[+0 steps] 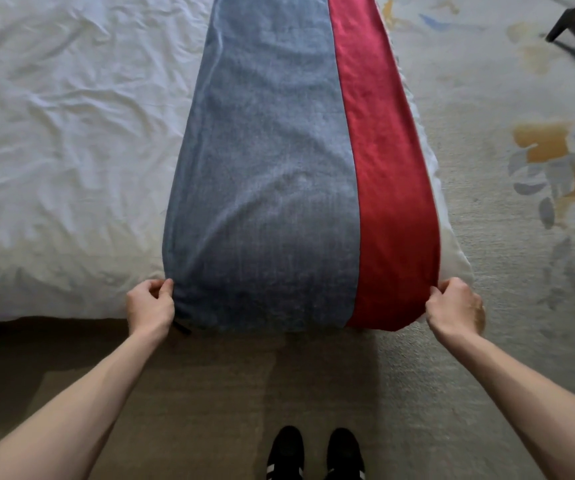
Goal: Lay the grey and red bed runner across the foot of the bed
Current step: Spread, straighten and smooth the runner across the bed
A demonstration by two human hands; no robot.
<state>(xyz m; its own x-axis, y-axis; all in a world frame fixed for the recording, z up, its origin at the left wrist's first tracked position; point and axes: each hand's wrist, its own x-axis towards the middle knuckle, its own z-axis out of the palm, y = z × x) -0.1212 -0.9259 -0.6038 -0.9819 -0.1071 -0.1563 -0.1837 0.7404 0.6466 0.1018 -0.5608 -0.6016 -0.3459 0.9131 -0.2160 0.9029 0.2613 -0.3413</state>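
The bed runner [272, 174] lies stretched along the bed's right end, running away from me: a wide grey band on the left and a red satin band [386, 188] on the right. Its near end hangs over the side of the bed [54, 150], which is covered in wrinkled white linen. My left hand [150, 304] pinches the grey corner of the runner. My right hand [454, 306] pinches the red corner at the bed's corner. Both arms are held out in front of me.
I stand on beige carpet [487, 375] with a floral pattern to the right. My black shoes [313, 452] show at the bottom. A dark furniture leg [563, 26] stands at the top right, away from the bed. A small black tag [182, 329] hangs under the grey corner.
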